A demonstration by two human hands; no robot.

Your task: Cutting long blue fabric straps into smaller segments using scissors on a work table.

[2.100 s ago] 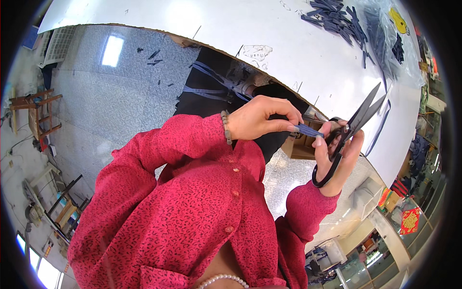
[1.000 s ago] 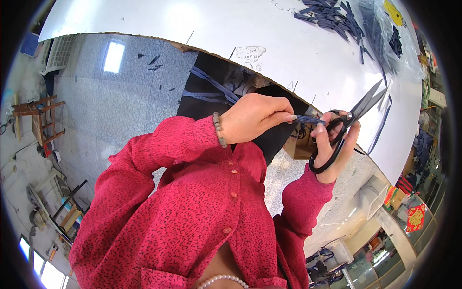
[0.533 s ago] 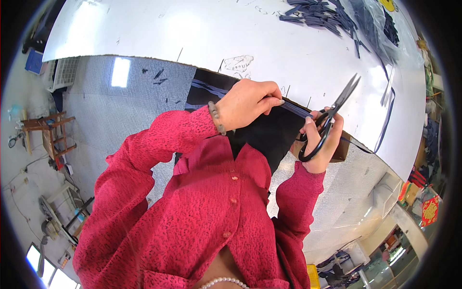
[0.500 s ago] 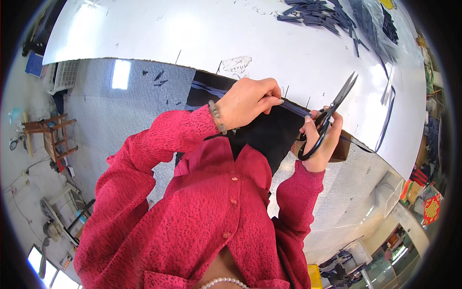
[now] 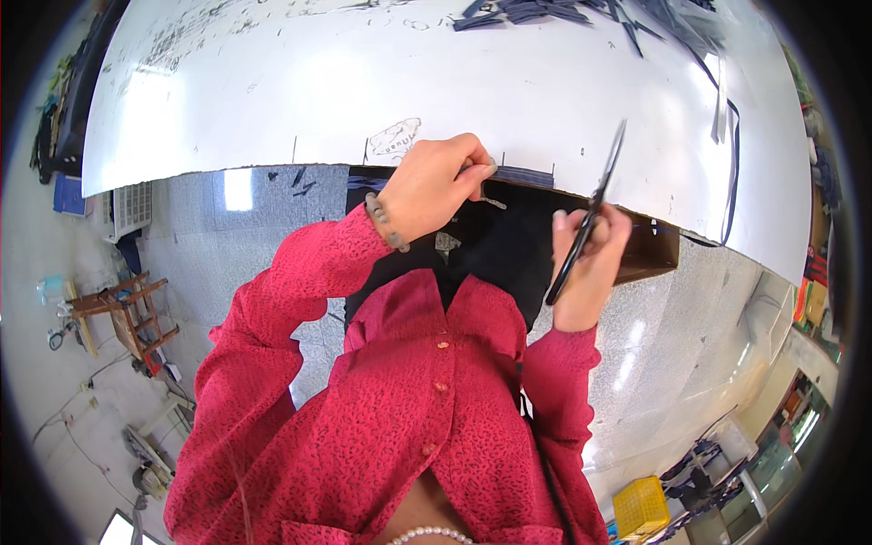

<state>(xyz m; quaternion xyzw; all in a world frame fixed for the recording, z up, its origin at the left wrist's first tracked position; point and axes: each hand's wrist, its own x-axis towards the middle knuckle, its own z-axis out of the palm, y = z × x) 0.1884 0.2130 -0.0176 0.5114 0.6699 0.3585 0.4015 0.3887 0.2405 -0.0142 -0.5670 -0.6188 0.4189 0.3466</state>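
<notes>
My left hand (image 5: pixel 434 186), with a bracelet at the wrist, is closed in a pinch at the near edge of the white table (image 5: pixel 300 100). Its thumb and forefinger meet at the end of some dark blue fabric strips (image 5: pixel 527 176), which stretch rightward along that edge over my black-clad lap. To the right, black-handled scissors (image 5: pixel 607 168) hang in my right hand (image 5: pixel 592 250), its fingers curled about the handles. The blades point away over the tabletop, seen nearly edge-on. No strip shows in the right hand's fingers.
Many dark strips (image 5: pixel 545 11) lie heaped at the table's far side, and a long thin strip (image 5: pixel 732 173) trails over its right part. A brown box (image 5: pixel 649 259) sits under the edge at right. A wooden stool (image 5: pixel 127 313) stands left, a yellow basket (image 5: pixel 640 507) lower right.
My right hand has come off the strips and drawn away from my left hand, the scissors turning edge-on. My left hand still pinches at the strips. The whole view has shifted.
</notes>
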